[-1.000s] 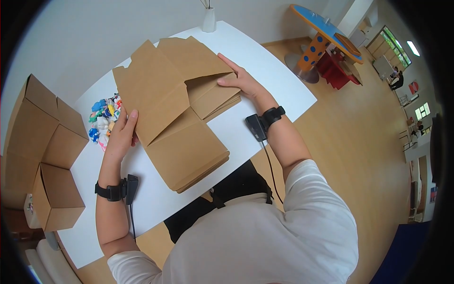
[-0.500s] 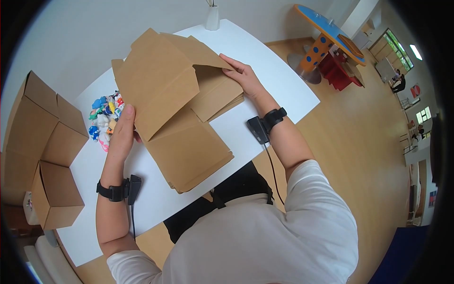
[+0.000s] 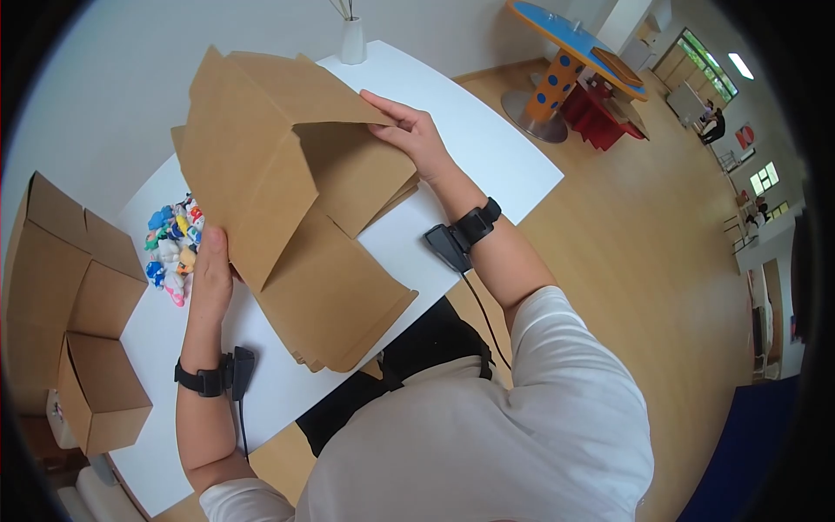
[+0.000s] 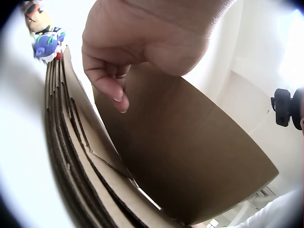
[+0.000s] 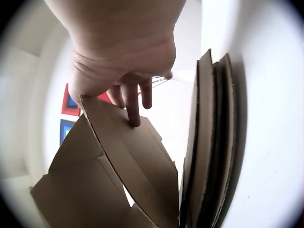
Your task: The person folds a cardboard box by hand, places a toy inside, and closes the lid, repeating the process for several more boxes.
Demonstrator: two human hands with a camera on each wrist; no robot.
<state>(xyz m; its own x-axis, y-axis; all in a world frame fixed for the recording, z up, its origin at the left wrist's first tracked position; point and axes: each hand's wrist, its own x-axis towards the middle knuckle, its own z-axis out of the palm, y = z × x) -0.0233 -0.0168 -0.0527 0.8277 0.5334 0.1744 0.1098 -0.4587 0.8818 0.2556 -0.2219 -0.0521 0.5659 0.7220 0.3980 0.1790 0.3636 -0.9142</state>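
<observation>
In the head view a brown cardboard box point(image 3: 248, 148), partly unfolded with its flaps spread, is held tilted above a stack of flat cardboard point(image 3: 335, 300). The left hand point(image 3: 211, 277) grips its near left edge, thumb on the outer face; in the left wrist view the left hand's point(image 4: 142, 42) fingers curl behind a panel point(image 4: 175, 142). At the box's right edge the right hand point(image 3: 417, 143) pinches a flap, and in the right wrist view the right hand's point(image 5: 123, 61) fingers lie along the inner side of that flap point(image 5: 128, 152).
Small colourful toys point(image 3: 171, 248) lie in a pile on the white table point(image 3: 509, 165) left of the stack. Open cardboard boxes point(image 3: 109, 365) stand at the far left. A white vase point(image 3: 352, 42) with sticks stands at the back edge.
The box has been raised and tilted more upright, its opening widening over the stack. Both hands have kept hold of it, and the head view has shifted slightly.
</observation>
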